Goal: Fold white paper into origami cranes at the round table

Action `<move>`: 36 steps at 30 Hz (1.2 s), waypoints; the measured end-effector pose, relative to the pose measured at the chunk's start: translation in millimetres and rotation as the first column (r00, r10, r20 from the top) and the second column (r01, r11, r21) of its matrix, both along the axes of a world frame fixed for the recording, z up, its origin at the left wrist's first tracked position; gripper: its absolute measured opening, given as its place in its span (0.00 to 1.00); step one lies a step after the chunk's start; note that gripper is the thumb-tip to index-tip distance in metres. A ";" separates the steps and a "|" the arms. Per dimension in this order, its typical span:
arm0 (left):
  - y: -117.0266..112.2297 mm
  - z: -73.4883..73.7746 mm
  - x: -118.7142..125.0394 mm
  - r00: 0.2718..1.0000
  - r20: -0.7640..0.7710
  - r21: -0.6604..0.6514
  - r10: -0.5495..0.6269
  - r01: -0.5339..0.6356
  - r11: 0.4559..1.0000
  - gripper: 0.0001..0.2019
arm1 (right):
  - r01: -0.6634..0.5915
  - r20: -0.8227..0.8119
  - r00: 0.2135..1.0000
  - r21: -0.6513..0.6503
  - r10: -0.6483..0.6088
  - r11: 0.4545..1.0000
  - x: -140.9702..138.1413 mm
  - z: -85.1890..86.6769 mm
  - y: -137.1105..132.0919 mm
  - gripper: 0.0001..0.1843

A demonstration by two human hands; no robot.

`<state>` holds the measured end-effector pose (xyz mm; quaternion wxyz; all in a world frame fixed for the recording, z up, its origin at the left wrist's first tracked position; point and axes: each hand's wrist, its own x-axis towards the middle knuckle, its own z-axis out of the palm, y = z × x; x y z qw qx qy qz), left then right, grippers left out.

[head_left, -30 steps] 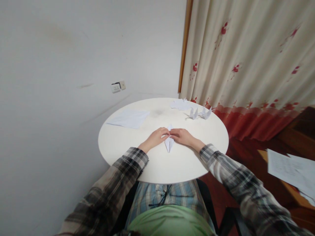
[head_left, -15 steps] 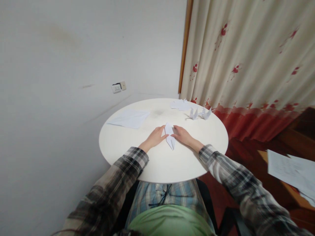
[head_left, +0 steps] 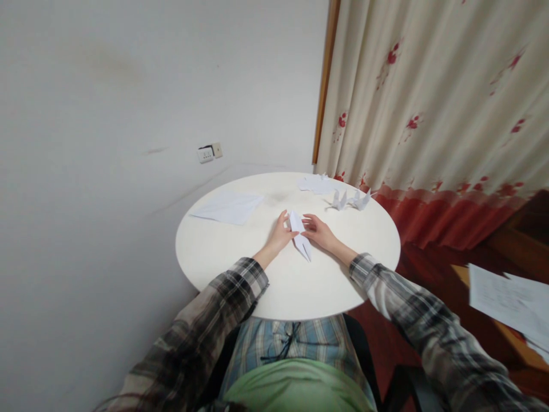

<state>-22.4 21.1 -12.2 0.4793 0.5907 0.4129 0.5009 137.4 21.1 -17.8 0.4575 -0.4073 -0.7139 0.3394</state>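
Observation:
A narrow white folded paper (head_left: 303, 247), pointed at both ends with a slit in its near half, is between my hands over the round table. My left hand (head_left: 279, 234) grips its left edge, thumb across the middle and fingers curled at the far side. From the right, my right hand (head_left: 318, 232) pinches the same folded paper, its thumb close to the left thumb. Beyond my right hand stand two white paper cranes (head_left: 338, 200). The fingers partly hide the paper's middle edges.
On the white round table (head_left: 214, 257) a flat white paper sheet (head_left: 229, 208) lies at the left. More white paper (head_left: 315, 183) rests at the far edge. Behind are a wall with a socket (head_left: 205, 154) and a curtain (head_left: 429, 114). Printed sheets (head_left: 501, 294) lie at the right.
The folded paper has turned slightly, its near tip swinging right. My left hand has tilted more upright, with its fingers raised at the far side. The view has shifted a little.

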 end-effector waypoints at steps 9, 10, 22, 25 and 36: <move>-5.9 17.5 1.7 0.955 0.293 -0.135 0.049 -0.009 0.991 0.36 | -0.012 -0.384 0.913 -0.361 -0.137 0.933 -12.1 20.3 -4.2 0.14; -4.0 17.4 2.0 0.951 0.307 -0.129 0.047 -0.007 0.992 0.35 | -0.017 -0.392 0.909 -0.367 -0.138 0.930 -14.1 22.2 -4.6 0.13; 14.9 10.6 -3.3 0.974 0.198 -0.130 -0.114 0.141 0.981 0.18 | -0.094 -0.469 0.878 -0.370 -0.098 0.924 -24.4 30.0 -1.6 0.13; 11.2 12.1 -5.4 0.985 0.140 -0.146 -0.098 0.119 0.982 0.18 | -0.113 -0.453 0.889 -0.340 -0.058 0.934 -22.5 28.8 -4.4 0.13; 5.6 12.9 -2.3 0.991 0.021 -0.099 -0.135 0.136 0.986 0.15 | -0.310 -0.569 0.820 -0.354 0.060 0.882 -24.5 29.9 -6.0 0.14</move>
